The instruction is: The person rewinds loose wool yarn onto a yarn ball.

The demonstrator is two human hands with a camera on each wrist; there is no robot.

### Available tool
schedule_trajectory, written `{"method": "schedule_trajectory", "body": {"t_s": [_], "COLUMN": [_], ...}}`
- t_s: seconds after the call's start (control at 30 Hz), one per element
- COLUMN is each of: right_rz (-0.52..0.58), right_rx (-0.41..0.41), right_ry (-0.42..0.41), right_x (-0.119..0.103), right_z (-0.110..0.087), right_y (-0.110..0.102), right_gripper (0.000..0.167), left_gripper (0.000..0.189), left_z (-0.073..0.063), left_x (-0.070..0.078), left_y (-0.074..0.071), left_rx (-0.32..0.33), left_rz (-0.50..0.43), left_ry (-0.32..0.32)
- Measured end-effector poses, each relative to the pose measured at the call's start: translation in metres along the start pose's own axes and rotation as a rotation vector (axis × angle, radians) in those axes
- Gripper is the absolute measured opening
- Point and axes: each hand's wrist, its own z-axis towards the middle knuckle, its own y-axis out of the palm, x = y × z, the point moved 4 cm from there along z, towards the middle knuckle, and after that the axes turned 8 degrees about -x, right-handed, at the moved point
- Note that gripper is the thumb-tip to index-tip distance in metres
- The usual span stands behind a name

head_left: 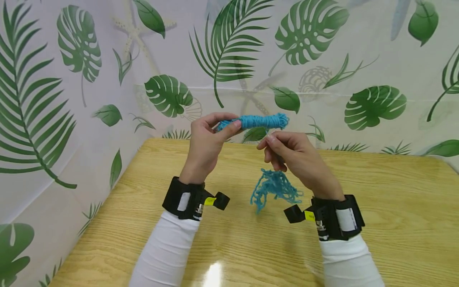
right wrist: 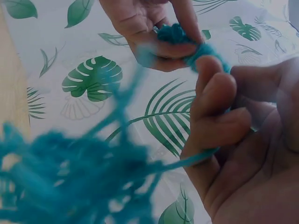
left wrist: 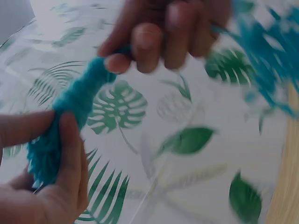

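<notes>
A blue yarn bundle (head_left: 263,121), wound round its middle with looped ends, is held up level above the far part of the table. My left hand (head_left: 209,139) grips its left end between thumb and fingers. Just below the bundle's right half, my right hand (head_left: 292,153) pinches a strand of the same yarn, which runs through its curled fingers in the right wrist view. From that hand a loose tangle of blue yarn (head_left: 276,186) hangs down. The left wrist view shows the wound bundle (left wrist: 77,95) slanting between both hands.
A light wood-grain table (head_left: 143,223) spreads under the hands. Behind it and at the left stands a white cloth backdrop (head_left: 251,87) printed with green leaves, starfish and shells. Each wrist wears a black strap with a small camera.
</notes>
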Motion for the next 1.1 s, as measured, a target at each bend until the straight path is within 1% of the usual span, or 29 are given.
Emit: {"method": "schedule_trajectory", "body": {"t_s": [0.03, 0.13, 0.2, 0.23, 0.27, 0.3, 0.33, 0.37, 0.4, 0.43, 0.47, 0.5, 0.53, 0.57, 0.6, 0.63, 0.67, 0.7, 0.73, 0.77, 0.8, 0.83, 0.87, 0.93, 1.0, 1.03, 1.07, 1.1], "right_rz": [-0.016, -0.046, -0.062, -0.069, -0.076, -0.081, -0.083, -0.085, -0.085, -0.08, -0.076, -0.067, -0.061, -0.051, -0.035, -0.022, -0.008, 0.01, 0.023, 0.028, 0.035, 0.022, 0.013, -0.018, -0.058, -0.087, -0.106, -0.129], "right_rx": [0.007, 0.03, 0.045, 0.051, 0.057, 0.064, 0.07, 0.078, 0.088, 0.099, 0.11, 0.124, 0.139, 0.155, 0.168, 0.18, 0.19, 0.198, 0.203, 0.208, 0.207, 0.209, 0.21, 0.189, 0.152, 0.13, 0.1, 0.064], "right_ry": [0.015, 0.067, 0.105, 0.116, 0.129, 0.136, 0.138, 0.137, 0.128, 0.118, 0.105, 0.089, 0.072, 0.057, 0.041, 0.029, 0.017, 0.008, 0.0, 0.0, -0.002, 0.0, 0.003, 0.014, 0.036, 0.055, 0.075, 0.093], "right_x": [0.001, 0.002, 0.003, 0.003, 0.003, 0.003, 0.003, 0.003, 0.002, 0.002, 0.002, 0.001, 0.001, 0.001, 0.002, 0.002, 0.003, 0.004, 0.004, 0.005, 0.005, 0.006, 0.007, 0.008, 0.009, 0.009, 0.009, 0.009], "right_z": [0.001, 0.001, 0.0, -0.001, -0.002, -0.003, -0.004, -0.006, -0.007, -0.008, -0.01, -0.01, -0.011, -0.012, -0.012, -0.012, -0.012, -0.012, -0.012, -0.011, -0.011, -0.01, -0.009, -0.008, -0.006, -0.006, -0.005, -0.005], "right_y": [0.0, -0.001, -0.003, -0.005, -0.006, -0.008, -0.01, -0.012, -0.014, -0.017, -0.019, -0.021, -0.022, -0.024, -0.025, -0.026, -0.027, -0.028, -0.028, -0.028, -0.027, -0.027, -0.026, -0.024, -0.021, -0.02, -0.018, -0.016], "right_gripper": [0.034, 0.033, 0.032, 0.032, 0.031, 0.031, 0.03, 0.03, 0.029, 0.028, 0.027, 0.026, 0.025, 0.024, 0.023, 0.023, 0.023, 0.024, 0.026, 0.027, 0.027, 0.027, 0.026, 0.026, 0.025, 0.025, 0.025, 0.026], "left_gripper": [0.008, 0.01, 0.007, 0.006, 0.005, 0.005, 0.006, 0.007, 0.01, 0.011, 0.011, 0.011, 0.011, 0.01, 0.01, 0.009, 0.009, 0.009, 0.009, 0.009, 0.008, 0.009, 0.011, 0.022, 0.03, 0.03, 0.025, 0.018], "left_z": [-0.001, -0.004, -0.005, -0.005, -0.005, -0.005, -0.005, -0.005, -0.004, -0.004, -0.003, -0.003, -0.004, -0.005, -0.006, -0.008, -0.009, -0.011, -0.012, -0.012, -0.012, -0.012, -0.011, -0.007, -0.004, -0.002, -0.001, 0.0], "left_x": [0.001, 0.006, 0.009, 0.01, 0.011, 0.012, 0.013, 0.013, 0.012, 0.012, 0.01, 0.008, 0.005, 0.003, 0.001, -0.001, -0.002, -0.001, 0.0, 0.001, 0.003, 0.005, 0.006, 0.007, 0.007, 0.007, 0.006, 0.006], "left_y": [-0.001, -0.006, -0.009, -0.011, -0.013, -0.015, -0.016, -0.018, -0.02, -0.022, -0.024, -0.025, -0.026, -0.025, -0.024, -0.022, -0.02, -0.017, -0.015, -0.012, -0.01, -0.008, -0.007, -0.005, -0.005, -0.005, -0.006, -0.006], "left_rx": [0.051, 0.19, 0.254, 0.274, 0.288, 0.297, 0.293, 0.279, 0.247, 0.196, 0.121, 0.026, -0.084, -0.197, -0.311, -0.423, -0.526, -0.607, -0.669, -0.71, -0.723, -0.709, -0.675, -0.551, -0.396, -0.328, -0.26, -0.194], "left_rz": [0.118, 0.474, 0.656, 0.729, 0.796, 0.861, 0.914, 0.956, 0.981, 0.994, 0.994, 0.969, 0.918, 0.848, 0.757, 0.655, 0.542, 0.415, 0.291, 0.17, 0.056, -0.049, -0.144, -0.312, -0.453, -0.506, -0.538, -0.55], "left_ry": [0.051, 0.2, 0.28, 0.307, 0.321, 0.32, 0.301, 0.26, 0.191, 0.101, -0.006, -0.122, -0.233, -0.33, -0.407, -0.453, -0.47, -0.465, -0.441, -0.41, -0.379, -0.346, -0.312, -0.261, -0.218, -0.192, -0.166, -0.14]}}
